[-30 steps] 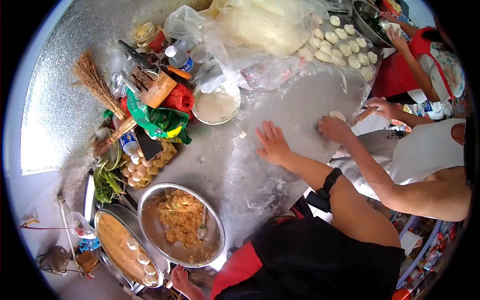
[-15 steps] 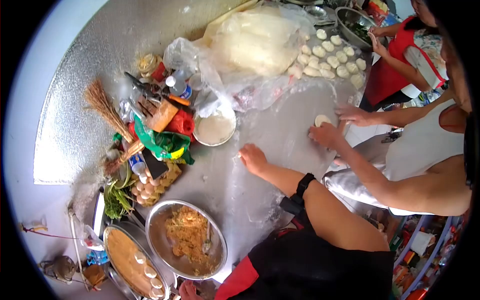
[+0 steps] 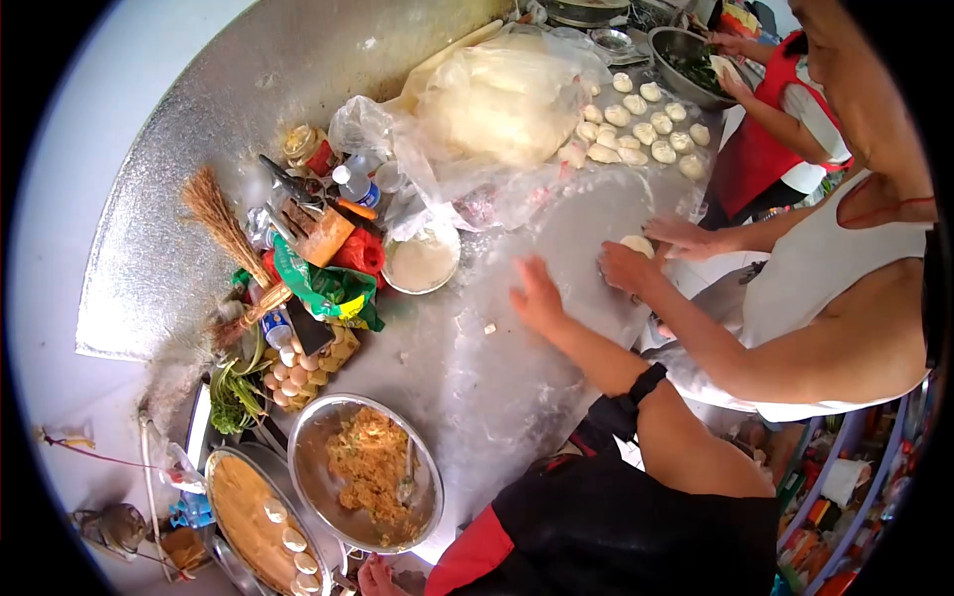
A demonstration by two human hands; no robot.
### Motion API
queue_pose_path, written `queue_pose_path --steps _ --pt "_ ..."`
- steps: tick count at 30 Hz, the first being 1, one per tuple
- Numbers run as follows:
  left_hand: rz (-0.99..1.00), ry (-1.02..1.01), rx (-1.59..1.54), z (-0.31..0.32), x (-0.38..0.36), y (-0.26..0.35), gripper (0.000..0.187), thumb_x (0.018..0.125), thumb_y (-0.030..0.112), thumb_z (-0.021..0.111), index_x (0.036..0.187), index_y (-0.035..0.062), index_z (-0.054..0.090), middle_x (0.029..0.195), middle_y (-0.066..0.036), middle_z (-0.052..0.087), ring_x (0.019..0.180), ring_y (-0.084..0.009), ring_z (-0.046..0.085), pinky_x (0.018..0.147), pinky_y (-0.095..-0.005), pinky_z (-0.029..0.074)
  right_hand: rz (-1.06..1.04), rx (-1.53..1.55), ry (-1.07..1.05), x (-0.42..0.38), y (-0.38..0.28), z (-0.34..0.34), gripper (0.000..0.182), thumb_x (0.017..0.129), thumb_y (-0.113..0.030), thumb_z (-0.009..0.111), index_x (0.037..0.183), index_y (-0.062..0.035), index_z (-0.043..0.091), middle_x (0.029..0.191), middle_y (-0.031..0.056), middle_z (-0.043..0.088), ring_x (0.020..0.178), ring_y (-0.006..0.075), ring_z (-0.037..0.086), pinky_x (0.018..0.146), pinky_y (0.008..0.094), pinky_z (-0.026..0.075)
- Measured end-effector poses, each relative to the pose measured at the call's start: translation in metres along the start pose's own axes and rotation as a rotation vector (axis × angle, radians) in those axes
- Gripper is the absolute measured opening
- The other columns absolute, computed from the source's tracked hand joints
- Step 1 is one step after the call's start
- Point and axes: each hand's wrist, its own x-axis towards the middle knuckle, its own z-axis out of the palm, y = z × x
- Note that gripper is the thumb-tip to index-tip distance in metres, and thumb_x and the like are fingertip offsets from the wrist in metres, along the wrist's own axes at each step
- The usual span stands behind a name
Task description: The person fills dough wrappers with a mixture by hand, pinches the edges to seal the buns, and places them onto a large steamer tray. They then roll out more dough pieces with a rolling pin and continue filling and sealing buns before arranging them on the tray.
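R hand [image 3: 538, 298] lies palm-down on the flour-dusted steel tabletop [image 3: 467, 368], fingers [image 3: 527, 270] spread wide, holding nothing. Just beside it, a small pale round dough disc [image 3: 637, 243] sits between a co-worker's two hands [image 3: 624, 268]. Prob. soft, light, a bit tacky and easily dented, so best lifted by the edge w/ floured fingertips. L hand [image 3: 371, 576] is at the bottom edge by a round steel tray [image 3: 298, 452]; can't tell its fingers.

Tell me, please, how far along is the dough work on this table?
Done: rows of shaped dough pieces lie at the far end. In hand: a co-worker's hand presses one dough round, while the wearer's open hand rests on the floured table. Left: a large bagged dough mass and a pan of filling.
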Motion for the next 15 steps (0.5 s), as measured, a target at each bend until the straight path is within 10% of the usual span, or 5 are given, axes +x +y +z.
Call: queue_pose_path --steps 7,9,12,15 --pt "0.008 -0.002 0.029 -0.017 0.010 -0.034 0.029 0.090 0.025 0.055 0.103 0.0002 0.060 0.095 -0.007 0.063 0.086 -0.0170 0.059 0.072 -0.0296 0.045 -0.180 -0.014 0.486 0.067 -0.039 -0.093 0.060 0.081 -0.014 0.060 0.135 -0.0040 0.035 0.135 0.0270 0.035 0.125 0.0434 0.036 0.100 0.0461 0.035" --pt "0.023 -0.032 -0.146 -0.027 0.036 -0.073 0.022 0.089 0.029 0.061 0.098 0.0085 0.060 0.095 0.001 0.065 0.086 -0.0084 0.060 0.071 -0.0230 0.043 -0.036 0.057 0.123 0.049 -0.006 -0.071 0.061 0.081 -0.018 0.060 0.135 -0.0050 0.035 0.136 0.0265 0.035 0.125 0.0428 0.035 0.101 0.0452 0.035" --pt "0.049 -0.018 0.099 -0.007 -0.007 -0.012 0.034 0.091 0.026 0.053 0.107 -0.0035 0.059 0.096 -0.012 0.063 0.086 -0.0215 0.058 0.071 -0.0332 0.047 0.174 -0.247 -0.466 -0.011 0.000 -0.046 0.064 0.083 -0.029 0.058 0.138 -0.0081 0.033 0.142 0.0251 0.029 0.131 0.0402 0.029 0.104 0.0468 0.031" --pt "-0.030 -0.011 0.071 -0.007 -0.008 -0.014 0.037 0.091 0.027 0.054 0.112 -0.0031 0.057 0.100 -0.012 0.063 0.091 -0.0227 0.059 0.073 -0.0342 0.048 0.037 -0.453 -0.571 -0.089 0.013 -0.019 0.067 0.085 -0.035 0.055 0.141 -0.0106 0.030 0.147 0.0230 0.020 0.138 0.0376 0.016 0.108 0.0533 0.019"
